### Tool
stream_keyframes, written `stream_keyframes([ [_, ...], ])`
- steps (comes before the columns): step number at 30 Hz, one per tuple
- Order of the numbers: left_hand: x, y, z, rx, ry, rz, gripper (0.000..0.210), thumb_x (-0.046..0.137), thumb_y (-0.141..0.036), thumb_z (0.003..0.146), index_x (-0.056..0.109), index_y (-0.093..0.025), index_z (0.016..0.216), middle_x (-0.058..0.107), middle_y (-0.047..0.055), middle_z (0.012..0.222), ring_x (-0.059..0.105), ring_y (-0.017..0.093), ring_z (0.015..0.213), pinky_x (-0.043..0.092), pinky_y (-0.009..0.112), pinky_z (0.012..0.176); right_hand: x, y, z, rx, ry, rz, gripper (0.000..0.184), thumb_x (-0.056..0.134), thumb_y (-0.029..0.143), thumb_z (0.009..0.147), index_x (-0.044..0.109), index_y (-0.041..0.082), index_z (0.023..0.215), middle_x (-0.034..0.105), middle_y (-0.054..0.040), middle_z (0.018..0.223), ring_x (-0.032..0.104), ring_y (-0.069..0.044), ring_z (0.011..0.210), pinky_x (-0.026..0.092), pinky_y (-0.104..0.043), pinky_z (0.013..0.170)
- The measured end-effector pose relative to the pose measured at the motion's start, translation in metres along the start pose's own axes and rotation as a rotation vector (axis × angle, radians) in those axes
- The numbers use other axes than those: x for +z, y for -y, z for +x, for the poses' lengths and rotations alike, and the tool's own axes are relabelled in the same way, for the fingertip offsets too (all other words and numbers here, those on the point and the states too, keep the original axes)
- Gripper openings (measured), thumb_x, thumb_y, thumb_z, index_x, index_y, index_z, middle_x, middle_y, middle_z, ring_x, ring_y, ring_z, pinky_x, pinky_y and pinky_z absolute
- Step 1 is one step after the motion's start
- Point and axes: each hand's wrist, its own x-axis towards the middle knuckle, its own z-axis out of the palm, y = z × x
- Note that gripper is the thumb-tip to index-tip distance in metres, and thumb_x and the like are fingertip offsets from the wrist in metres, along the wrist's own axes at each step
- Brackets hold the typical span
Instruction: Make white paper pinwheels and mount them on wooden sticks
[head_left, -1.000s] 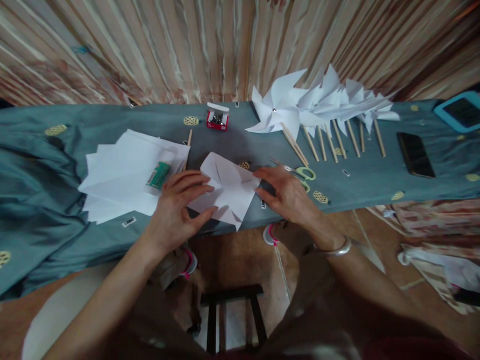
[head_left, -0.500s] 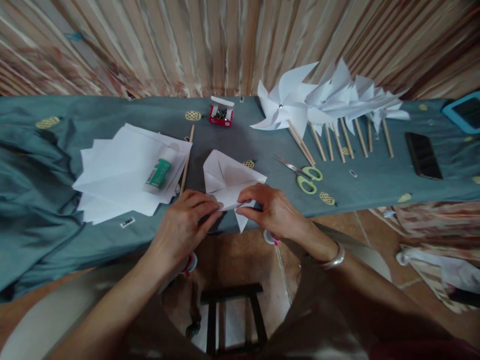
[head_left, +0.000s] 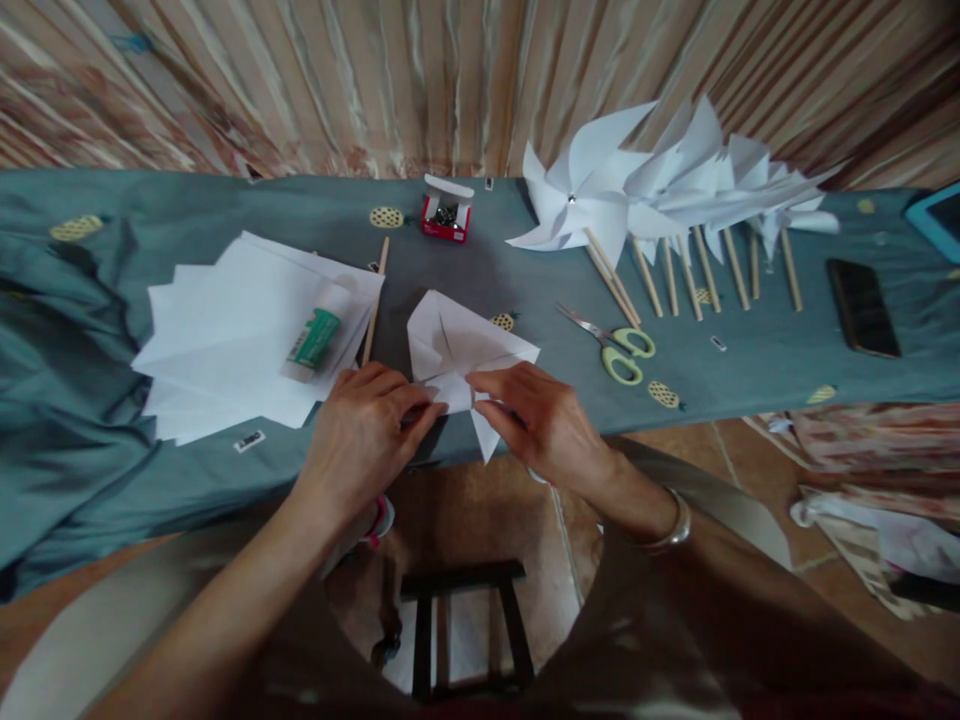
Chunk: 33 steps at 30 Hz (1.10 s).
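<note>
A white sheet of paper (head_left: pixel 472 345), cut and partly folded, lies near the front edge of the table. My left hand (head_left: pixel 367 425) pinches its lower left edge between thumb and fingers. On the other side my right hand (head_left: pixel 536 420) has thumb and forefinger closed on the paper close to its middle. One pointed flap hangs down between the hands. Left of my left hand lies a stack of white paper (head_left: pixel 217 340) with a green and white glue stick (head_left: pixel 315 340) on top. A wooden stick (head_left: pixel 376 295) rests along the stack's right side.
Behind the paper stands an open red box (head_left: pixel 446 218) of small metal pins. Green-handled scissors (head_left: pixel 626 355) lie to the right. Several white pinwheels (head_left: pixel 600 190) on wooden sticks overlap at the back right, near a black phone (head_left: pixel 862 307). Below is a dark stool (head_left: pixel 465 578).
My right fingers have shifted slightly up and left over the folded edge toward the paper's middle. My left hand keeps its pinch. The view has moved a little.
</note>
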Motion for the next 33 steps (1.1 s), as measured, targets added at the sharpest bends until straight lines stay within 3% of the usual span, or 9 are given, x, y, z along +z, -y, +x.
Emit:
stream_keyframes([
  [8, -0.006, -0.004, 0.0, 0.027, 0.042, 0.115, 0.022, 0.057, -0.033, 0.089, 0.067, -0.018, 0.076, 0.068, 0.006, 0.075, 0.061, 0.024, 0.08, 0.044, 0.038, 0.074, 0.011, -0.005, -0.002, -0.116, 0.055, -0.14, 0.022, 0.047, 0.017, 0.095, 0.063, 0.012, 0.11, 0.068, -0.0121, 0.105, 0.057, -0.024, 0.094, 0.05, -0.039, 0.086],
  [13, -0.009, -0.01, -0.005, 0.127, -0.077, 0.099, 0.015, 0.056, -0.027, 0.09, 0.066, -0.017, 0.095, 0.069, 0.008, 0.092, 0.058, 0.026, 0.095, 0.047, 0.039, 0.077, 0.01, -0.004, 0.0, -0.121, 0.082, -0.157, 0.025, 0.044, 0.014, 0.095, 0.062, 0.013, 0.112, 0.065, -0.0117, 0.106, 0.056, -0.024, 0.095, 0.049, -0.04, 0.086],
  [17, -0.003, -0.013, -0.009, 0.177, -0.051, 0.007, 0.019, 0.053, -0.019, 0.091, 0.065, -0.019, 0.106, 0.069, 0.007, 0.106, 0.059, 0.025, 0.099, 0.05, 0.04, 0.081, 0.009, -0.002, 0.001, -0.146, 0.118, -0.18, 0.027, 0.043, 0.013, 0.095, 0.06, 0.011, 0.115, 0.064, -0.013, 0.105, 0.054, -0.025, 0.096, 0.048, -0.04, 0.086],
  [22, 0.004, -0.014, -0.013, 0.198, -0.026, -0.019, 0.02, 0.05, -0.013, 0.091, 0.066, -0.012, 0.103, 0.069, 0.011, 0.11, 0.06, 0.025, 0.097, 0.055, 0.039, 0.082, 0.008, 0.001, 0.002, -0.168, 0.134, -0.195, 0.026, 0.043, 0.012, 0.094, 0.06, 0.012, 0.113, 0.062, -0.0123, 0.104, 0.052, -0.024, 0.094, 0.048, -0.04, 0.087],
  [33, 0.01, -0.008, -0.018, 0.192, -0.074, -0.071, 0.019, 0.051, -0.008, 0.089, 0.066, -0.011, 0.101, 0.068, 0.013, 0.109, 0.065, 0.022, 0.093, 0.058, 0.036, 0.08, 0.009, -0.002, 0.001, -0.161, 0.126, -0.174, 0.025, 0.044, 0.012, 0.094, 0.061, 0.015, 0.112, 0.062, -0.0112, 0.107, 0.053, -0.024, 0.097, 0.05, -0.041, 0.088],
])
